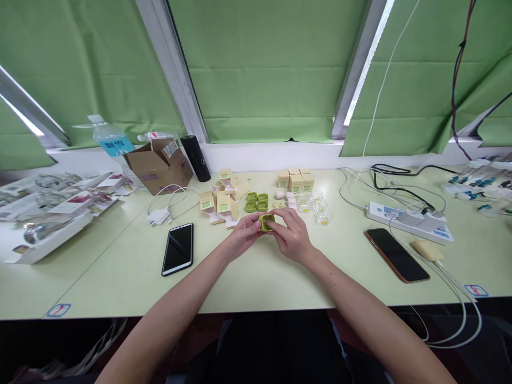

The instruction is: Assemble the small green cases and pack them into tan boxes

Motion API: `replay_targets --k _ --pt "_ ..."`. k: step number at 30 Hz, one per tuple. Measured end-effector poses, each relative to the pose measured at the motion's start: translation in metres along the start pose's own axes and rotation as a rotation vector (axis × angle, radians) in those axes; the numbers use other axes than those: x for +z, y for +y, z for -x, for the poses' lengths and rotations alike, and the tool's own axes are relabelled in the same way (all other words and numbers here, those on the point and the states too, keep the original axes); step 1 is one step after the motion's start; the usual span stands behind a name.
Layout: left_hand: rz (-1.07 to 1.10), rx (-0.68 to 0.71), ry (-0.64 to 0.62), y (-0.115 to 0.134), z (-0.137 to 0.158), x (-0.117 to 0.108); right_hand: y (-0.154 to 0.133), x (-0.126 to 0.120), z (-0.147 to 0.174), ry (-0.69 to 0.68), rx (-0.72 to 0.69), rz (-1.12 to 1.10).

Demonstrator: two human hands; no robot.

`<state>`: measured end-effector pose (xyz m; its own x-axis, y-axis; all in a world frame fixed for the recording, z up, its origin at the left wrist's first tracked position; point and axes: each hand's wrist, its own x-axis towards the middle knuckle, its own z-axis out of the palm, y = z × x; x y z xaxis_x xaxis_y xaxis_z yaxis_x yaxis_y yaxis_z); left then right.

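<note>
The left hand (243, 235) grips the left side of a small, square, olive-green, plastic-looking cup (264, 224). From the cup's right, the right hand (293, 235) pinches its rim.

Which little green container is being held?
The green container between the left hand and right hand; the others stand grouped on the table beyond them.

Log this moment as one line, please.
left hand: holding small green container | right hand: touching same container | just beyond: four similar green containers
</note>
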<state>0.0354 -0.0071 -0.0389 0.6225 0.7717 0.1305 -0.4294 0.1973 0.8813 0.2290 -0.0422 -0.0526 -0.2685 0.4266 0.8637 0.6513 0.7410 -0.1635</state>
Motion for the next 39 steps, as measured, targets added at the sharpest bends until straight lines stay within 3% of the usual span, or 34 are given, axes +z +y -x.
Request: replay_targets --k 6,24,31,39 --pt "-0.016 0.014 -0.026 -0.001 -0.001 0.002 0.000 0.000 0.001 0.066 -0.006 -0.029" --pt "-0.019 0.017 -0.013 0.002 0.001 0.006 -0.002 0.001 0.001 0.050 0.007 -0.024" --pt "-0.038 0.092 0.100 -0.001 -0.003 0.000 -0.003 -0.008 -0.004 0.047 0.019 -0.097" --pt "-0.005 0.133 0.200 0.001 -0.007 -0.012 0.011 -0.015 -0.005 0.118 0.102 0.090"
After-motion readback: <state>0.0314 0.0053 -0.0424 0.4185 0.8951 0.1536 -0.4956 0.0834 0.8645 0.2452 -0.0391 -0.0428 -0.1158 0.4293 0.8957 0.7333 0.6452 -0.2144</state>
